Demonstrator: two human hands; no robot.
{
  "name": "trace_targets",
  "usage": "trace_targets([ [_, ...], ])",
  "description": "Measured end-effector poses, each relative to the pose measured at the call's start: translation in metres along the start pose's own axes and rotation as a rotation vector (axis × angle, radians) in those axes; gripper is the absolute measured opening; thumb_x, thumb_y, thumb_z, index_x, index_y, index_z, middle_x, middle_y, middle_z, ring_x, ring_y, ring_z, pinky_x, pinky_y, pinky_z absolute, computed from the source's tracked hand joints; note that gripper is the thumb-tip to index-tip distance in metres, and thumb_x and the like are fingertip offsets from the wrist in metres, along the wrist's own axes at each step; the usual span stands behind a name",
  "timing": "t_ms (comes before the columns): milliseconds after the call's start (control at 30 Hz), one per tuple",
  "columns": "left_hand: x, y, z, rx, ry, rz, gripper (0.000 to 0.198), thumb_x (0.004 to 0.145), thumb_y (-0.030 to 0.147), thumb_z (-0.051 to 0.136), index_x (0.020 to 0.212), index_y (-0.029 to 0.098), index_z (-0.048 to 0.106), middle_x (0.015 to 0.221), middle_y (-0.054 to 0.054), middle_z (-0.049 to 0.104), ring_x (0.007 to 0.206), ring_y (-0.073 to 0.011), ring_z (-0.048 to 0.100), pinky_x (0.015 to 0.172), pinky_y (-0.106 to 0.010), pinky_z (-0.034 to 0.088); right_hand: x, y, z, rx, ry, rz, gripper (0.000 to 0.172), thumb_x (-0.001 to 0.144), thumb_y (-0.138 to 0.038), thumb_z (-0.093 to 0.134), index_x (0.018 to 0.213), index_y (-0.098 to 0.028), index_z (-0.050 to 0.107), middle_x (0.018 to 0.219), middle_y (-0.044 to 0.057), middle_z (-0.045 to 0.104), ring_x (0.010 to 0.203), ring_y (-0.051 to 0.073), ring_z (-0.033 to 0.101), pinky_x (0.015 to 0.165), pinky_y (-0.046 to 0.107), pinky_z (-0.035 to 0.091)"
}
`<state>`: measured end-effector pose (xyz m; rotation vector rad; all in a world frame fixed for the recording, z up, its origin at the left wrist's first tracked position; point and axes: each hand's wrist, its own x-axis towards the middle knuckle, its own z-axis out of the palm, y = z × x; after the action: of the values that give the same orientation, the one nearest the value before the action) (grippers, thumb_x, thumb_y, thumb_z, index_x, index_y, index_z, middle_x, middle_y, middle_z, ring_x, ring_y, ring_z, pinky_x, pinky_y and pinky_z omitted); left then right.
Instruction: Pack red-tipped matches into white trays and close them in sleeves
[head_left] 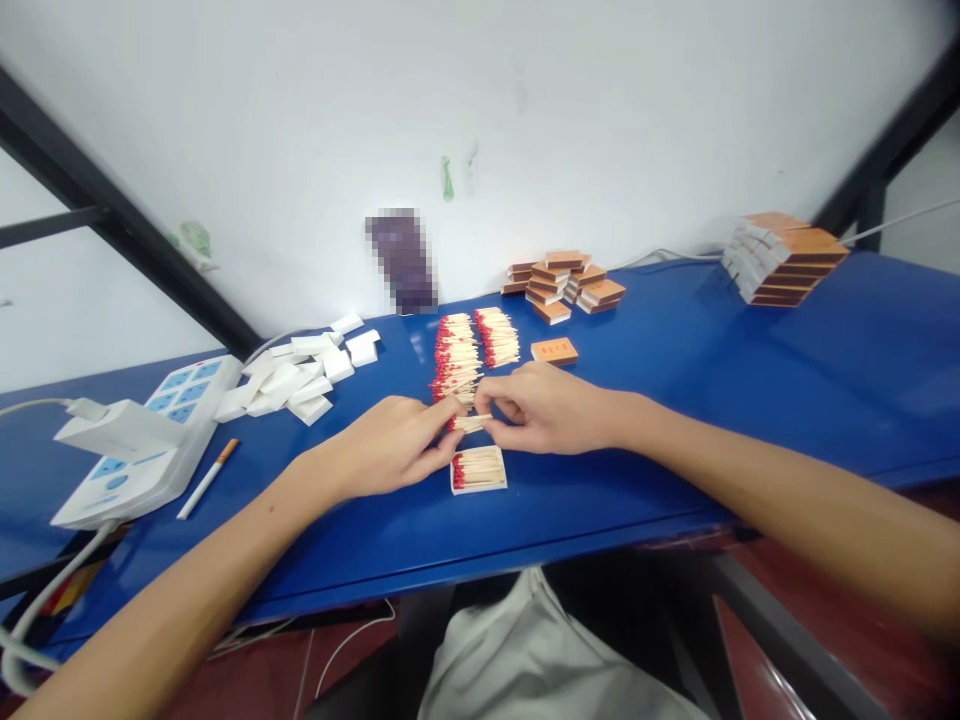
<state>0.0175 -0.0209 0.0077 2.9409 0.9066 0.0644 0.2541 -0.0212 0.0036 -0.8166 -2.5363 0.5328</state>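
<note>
My left hand (397, 447) and my right hand (551, 408) meet over the blue table (675, 420), both pinched on a small bundle of red-tipped matches (471, 423). Just below it lies an open white tray (478, 470) filled with matches. Behind my hands lie two loose piles of matches (472, 350). A single orange matchbox sleeve (555, 350) lies to the right of the piles.
Several empty white trays (300, 375) lie heaped at the left. A white power strip (142, 430) and a cigarette (208, 478) are further left. Orange matchboxes (562, 283) are stacked by the wall, with a taller stack (784, 258) at far right.
</note>
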Motion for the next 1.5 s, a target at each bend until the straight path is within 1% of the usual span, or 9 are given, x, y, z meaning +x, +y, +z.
trace_targets([
  [133,-0.002,0.009,-0.004,-0.057,-0.03,0.009,0.019,0.099,0.032,0.038,0.089,0.019,0.049,0.062,0.003,0.052,0.052,-0.0133,0.046,0.053,-0.027,0.03,0.0,-0.004,-0.003,0.154,-0.063,0.008,0.007,0.076,-0.016,0.062,0.072,-0.017,0.057,0.055,-0.008,0.047,0.049,0.006,0.041,0.053,0.02,0.031],
  [233,-0.003,0.013,-0.008,-0.1,-0.067,0.026,0.02,0.098,0.031,0.042,0.083,0.019,0.047,0.06,0.004,0.052,0.05,-0.0117,0.045,0.052,-0.026,0.029,-0.001,-0.005,-0.004,0.242,-0.115,0.022,0.006,0.076,-0.016,0.062,0.071,-0.017,0.059,0.055,-0.009,0.047,0.049,0.006,0.042,0.052,0.019,0.033],
  [367,-0.003,0.016,-0.013,-0.131,-0.075,0.03,0.018,0.094,0.028,0.047,0.08,0.019,0.054,0.056,0.005,0.05,0.049,-0.0106,0.046,0.051,-0.025,0.028,-0.002,-0.004,-0.001,0.296,-0.14,0.006,0.005,0.078,-0.018,0.063,0.074,-0.016,0.06,0.056,-0.008,0.046,0.05,0.006,0.041,0.052,0.019,0.034],
  [633,-0.003,0.015,-0.009,-0.184,-0.079,0.063,0.009,0.087,0.024,0.055,0.081,0.019,0.06,0.057,0.005,0.052,0.052,-0.0098,0.046,0.055,-0.023,0.03,-0.002,-0.006,0.001,0.268,-0.2,0.003,0.004,0.079,-0.017,0.063,0.075,-0.015,0.064,0.056,-0.008,0.049,0.05,0.006,0.044,0.053,0.019,0.035],
  [933,-0.004,0.009,-0.001,-0.181,0.077,0.108,0.01,0.083,0.03,0.055,0.085,0.021,0.054,0.056,0.006,0.047,0.051,-0.0114,0.043,0.053,-0.026,0.03,-0.002,-0.008,0.003,0.243,-0.171,-0.013,0.004,0.075,-0.015,0.064,0.073,-0.016,0.061,0.057,-0.008,0.049,0.051,0.006,0.044,0.055,0.02,0.035],
  [1067,-0.002,0.003,0.002,-0.17,0.04,0.141,0.018,0.082,0.034,0.054,0.094,0.021,0.051,0.059,0.006,0.049,0.052,-0.0135,0.045,0.054,-0.028,0.032,-0.002,-0.009,0.002,0.233,-0.164,-0.012,0.003,0.075,-0.014,0.063,0.073,-0.016,0.062,0.057,-0.007,0.049,0.052,0.006,0.045,0.056,0.019,0.035],
  [1200,0.0,0.003,0.002,-0.182,-0.019,0.144,0.022,0.081,0.034,0.054,0.098,0.02,0.053,0.067,0.003,0.056,0.057,-0.0148,0.052,0.057,-0.027,0.038,-0.002,-0.01,0.002,0.206,-0.163,-0.022,0.001,0.076,-0.016,0.062,0.075,-0.016,0.063,0.058,-0.007,0.05,0.052,0.007,0.045,0.055,0.02,0.034],
  [1367,0.0,0.003,0.003,-0.204,-0.026,0.147,0.016,0.081,0.031,0.054,0.092,0.02,0.054,0.069,0.003,0.058,0.057,-0.0142,0.052,0.058,-0.027,0.039,-0.002,-0.008,0.003,0.19,-0.161,-0.026,0.002,0.077,-0.017,0.06,0.076,-0.017,0.062,0.057,-0.007,0.047,0.052,0.007,0.044,0.055,0.02,0.033],
  [1500,0.001,0.002,0.005,-0.22,-0.015,0.15,0.016,0.081,0.033,0.054,0.09,0.02,0.054,0.069,0.002,0.058,0.057,-0.0137,0.051,0.057,-0.027,0.038,-0.003,-0.005,0.004,0.196,-0.144,-0.039,0.004,0.077,-0.017,0.06,0.074,-0.018,0.057,0.057,-0.008,0.044,0.051,0.007,0.042,0.055,0.02,0.032],
])
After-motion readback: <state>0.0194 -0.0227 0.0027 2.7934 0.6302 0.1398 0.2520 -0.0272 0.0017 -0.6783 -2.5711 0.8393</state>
